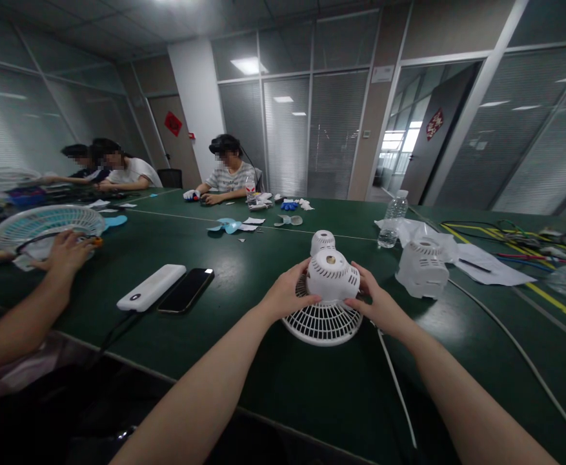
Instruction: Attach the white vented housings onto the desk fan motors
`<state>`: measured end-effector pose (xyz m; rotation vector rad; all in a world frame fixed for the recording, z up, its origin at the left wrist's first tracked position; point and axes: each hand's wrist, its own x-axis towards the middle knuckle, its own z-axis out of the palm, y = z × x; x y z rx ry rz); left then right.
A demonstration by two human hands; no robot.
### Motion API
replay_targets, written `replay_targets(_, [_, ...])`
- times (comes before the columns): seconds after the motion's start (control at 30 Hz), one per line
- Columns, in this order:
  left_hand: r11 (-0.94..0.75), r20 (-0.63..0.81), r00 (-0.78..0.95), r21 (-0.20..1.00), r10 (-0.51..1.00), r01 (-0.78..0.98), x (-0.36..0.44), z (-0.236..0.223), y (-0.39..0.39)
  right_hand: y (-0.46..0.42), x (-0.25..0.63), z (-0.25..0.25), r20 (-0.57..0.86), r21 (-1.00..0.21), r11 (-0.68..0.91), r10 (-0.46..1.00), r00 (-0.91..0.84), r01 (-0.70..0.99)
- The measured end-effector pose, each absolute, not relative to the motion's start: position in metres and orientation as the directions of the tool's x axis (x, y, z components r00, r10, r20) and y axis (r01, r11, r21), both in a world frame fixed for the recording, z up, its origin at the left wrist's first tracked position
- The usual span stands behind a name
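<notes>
A white fan motor housing with slotted vents stands on a round white fan grille lying on the green table. My left hand is wrapped round the housing's left side, thumb on its front. From the right, my right hand grips the same housing, fingers curled on its side. Just behind it rises a smaller white vented part; whether the two are joined I cannot tell. A white cord runs from beside the grille toward the table's near edge.
Right of me stand another white housing and a plastic bottle. To the left lie a white power bank and a phone. A co-worker's hand is at another grille. Blue fan blades lie farther back.
</notes>
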<state>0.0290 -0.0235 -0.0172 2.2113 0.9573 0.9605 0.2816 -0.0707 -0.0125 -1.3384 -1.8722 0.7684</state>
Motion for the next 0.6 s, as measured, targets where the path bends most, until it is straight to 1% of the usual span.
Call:
replay_targets(0.1, [-0.604, 0.402, 0.479, 0.684, 0.780, 0.409, 0.030, -0.018, -0.023, -0.071, 0.283, -0.013, 0.189, -0.768, 0.284, 0.957, -0.221, 0.574])
replay_targets(0.23, [-0.587, 0.382, 0.467, 0.670, 0.798, 0.455, 0.030, -0.018, -0.021, -0.068, 0.285, -0.018, 0.246, -0.718, 0.322, 0.947, -0.209, 0.617])
replay_targets(0.3, [-0.573, 0.374, 0.449, 0.660, 0.812, 0.486, 0.031, -0.017, -0.021, -0.066, 0.286, -0.021, 0.273, -0.714, 0.337, 0.941, -0.200, 0.614])
replay_targets(0.43, [-0.550, 0.359, 0.422, 0.626, 0.832, 0.553, 0.033, -0.015, -0.024, -0.060, 0.288, -0.027, 0.288, -0.758, 0.355, 0.935, -0.207, 0.547])
replay_targets(0.6, [-0.528, 0.338, 0.410, 0.614, 0.847, 0.586, 0.035, -0.014, -0.028, -0.055, 0.295, -0.031, 0.238, -0.837, 0.316, 0.945, -0.224, 0.446])
